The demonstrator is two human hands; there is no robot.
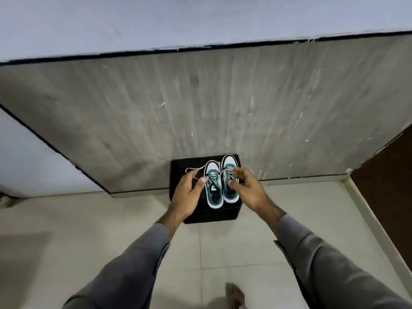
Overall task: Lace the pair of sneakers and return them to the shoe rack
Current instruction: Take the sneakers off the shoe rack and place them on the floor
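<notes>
Two green-and-white sneakers, toes pointing away, side by side atop a black shoe rack, between both hands' fingers; a loose white lace by the left fingers.

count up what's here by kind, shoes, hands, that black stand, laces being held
sneakers: 2, left one, right one
hands: 2, left hand, right hand
black stand: 1
loose lace pinched in the left hand: 1
bare foot: 1
total: 7

A grey wood-grain panel leans above pale floor tiles.
</notes>
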